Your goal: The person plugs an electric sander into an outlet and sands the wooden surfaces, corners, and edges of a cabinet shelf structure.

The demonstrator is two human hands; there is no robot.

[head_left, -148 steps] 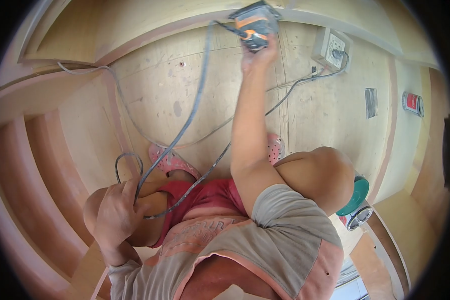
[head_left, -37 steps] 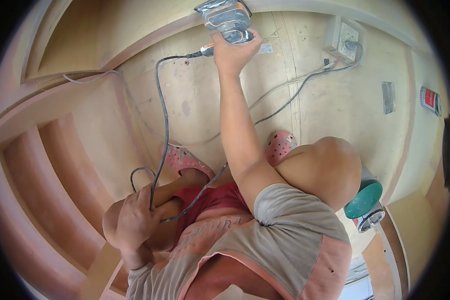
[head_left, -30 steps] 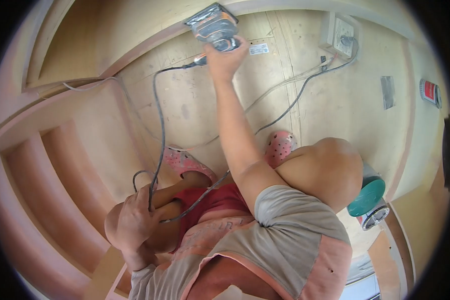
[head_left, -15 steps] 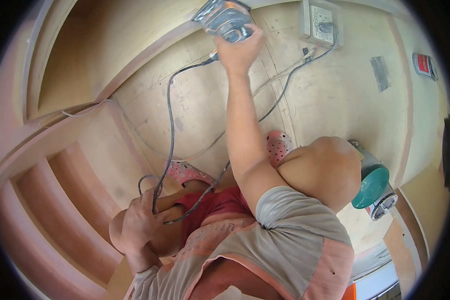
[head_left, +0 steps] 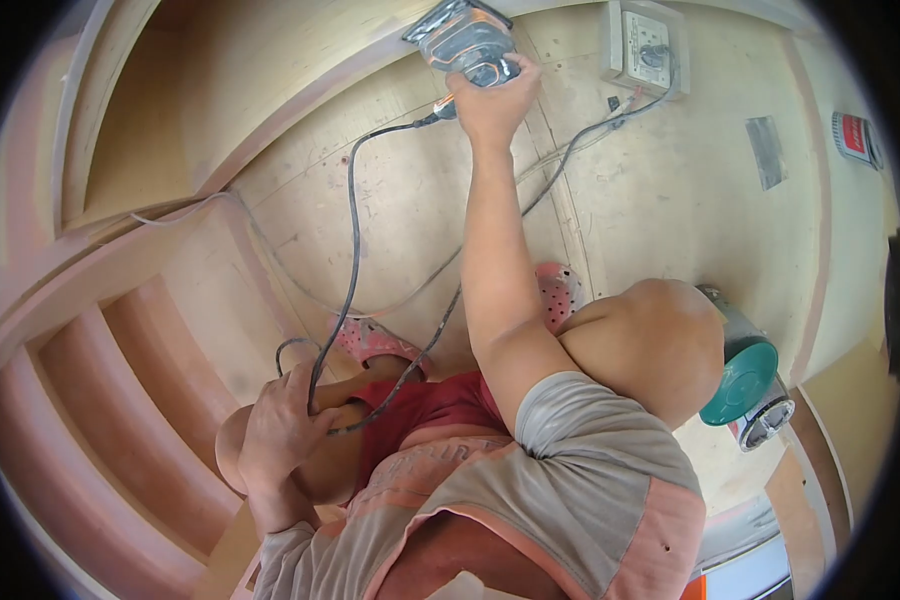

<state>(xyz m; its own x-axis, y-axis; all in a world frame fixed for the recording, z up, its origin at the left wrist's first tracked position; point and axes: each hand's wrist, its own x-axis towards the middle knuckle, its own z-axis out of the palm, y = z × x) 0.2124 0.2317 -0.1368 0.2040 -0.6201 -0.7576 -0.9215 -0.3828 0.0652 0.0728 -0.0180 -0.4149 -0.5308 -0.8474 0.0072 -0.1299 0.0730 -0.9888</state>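
Note:
My right hand (head_left: pixel 497 105), at the end of an outstretched arm, is wrapped round the rear of a grey and orange electric sander (head_left: pixel 462 40). The sander's flat pad faces the pale board edge at the top of the view. A black power cord (head_left: pixel 354 220) runs from the sander down to my left hand (head_left: pixel 285 425), which is closed round it over my bent knee. The cord loops there and runs on across my lap. Part of the left hand's grip is hidden behind its own knuckles.
A socket box (head_left: pixel 646 50) with a plug in it is at the top right. Shelf compartments (head_left: pixel 120 400) line the left. A green lid (head_left: pixel 742 385) and a can (head_left: pixel 767 425) sit beside my knee; a red-labelled tin (head_left: pixel 856 140) lies far right. A thin pale cable crosses the floor.
The sander and my right hand have shifted a little right and down in the view. My left hand, still on the cord, has risen slightly.

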